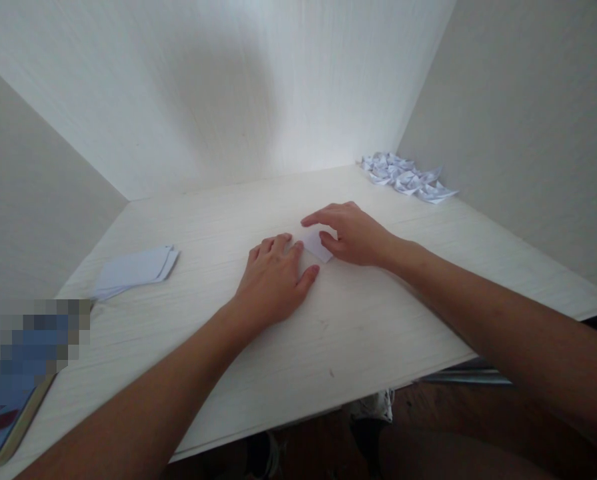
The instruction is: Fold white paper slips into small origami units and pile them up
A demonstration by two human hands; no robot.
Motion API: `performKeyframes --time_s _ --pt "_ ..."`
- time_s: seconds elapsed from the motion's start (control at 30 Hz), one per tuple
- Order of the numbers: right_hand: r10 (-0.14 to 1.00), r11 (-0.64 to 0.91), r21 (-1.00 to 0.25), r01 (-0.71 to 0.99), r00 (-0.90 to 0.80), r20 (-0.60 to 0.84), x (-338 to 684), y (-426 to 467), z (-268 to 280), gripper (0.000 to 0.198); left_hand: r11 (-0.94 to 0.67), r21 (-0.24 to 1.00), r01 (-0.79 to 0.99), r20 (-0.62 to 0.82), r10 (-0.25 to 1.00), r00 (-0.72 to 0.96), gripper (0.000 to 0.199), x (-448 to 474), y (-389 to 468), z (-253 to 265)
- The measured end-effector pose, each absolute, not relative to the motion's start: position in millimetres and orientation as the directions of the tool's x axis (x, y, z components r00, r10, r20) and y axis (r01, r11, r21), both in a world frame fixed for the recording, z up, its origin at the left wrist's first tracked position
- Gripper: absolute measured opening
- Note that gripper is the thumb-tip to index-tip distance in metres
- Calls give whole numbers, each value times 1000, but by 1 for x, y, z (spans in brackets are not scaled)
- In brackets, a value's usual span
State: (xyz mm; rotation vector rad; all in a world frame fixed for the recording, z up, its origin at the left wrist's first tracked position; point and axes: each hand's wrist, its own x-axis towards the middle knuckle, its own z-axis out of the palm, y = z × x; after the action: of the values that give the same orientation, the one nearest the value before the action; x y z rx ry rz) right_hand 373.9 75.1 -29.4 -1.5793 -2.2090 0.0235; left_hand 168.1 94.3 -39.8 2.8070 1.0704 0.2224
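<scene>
A small piece of white paper (317, 247) lies on the pale table, partly covered by my hands. My left hand (273, 283) rests palm down at its left side, fingers spread and fingertips by the paper's edge. From the right, my right hand (352, 233) reaches over the paper with the thumb and index finger apart. The thumb overlaps the paper's right part; whether it presses on it I cannot tell. How the paper is folded is hard to make out.
A stack of white paper sheets (133, 270) lies at the left. Several folded paper boats (403, 177) are heaped at the back right corner. A tablet-like device, partly blurred out (23, 407), sits at the near left edge. Walls (218, 100) enclose the table's back and sides.
</scene>
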Motion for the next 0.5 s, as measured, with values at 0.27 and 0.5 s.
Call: performKeyframes --time_s 0.27,0.5 --pt "917 374 -52 926 -361 169 372 74 -25 39 -740 150 656 90 671 736 57 169 92 -40" --pt "926 362 116 925 -371 72 365 68 -17 40 -775 116 621 137 632 763 55 175 77 -37"
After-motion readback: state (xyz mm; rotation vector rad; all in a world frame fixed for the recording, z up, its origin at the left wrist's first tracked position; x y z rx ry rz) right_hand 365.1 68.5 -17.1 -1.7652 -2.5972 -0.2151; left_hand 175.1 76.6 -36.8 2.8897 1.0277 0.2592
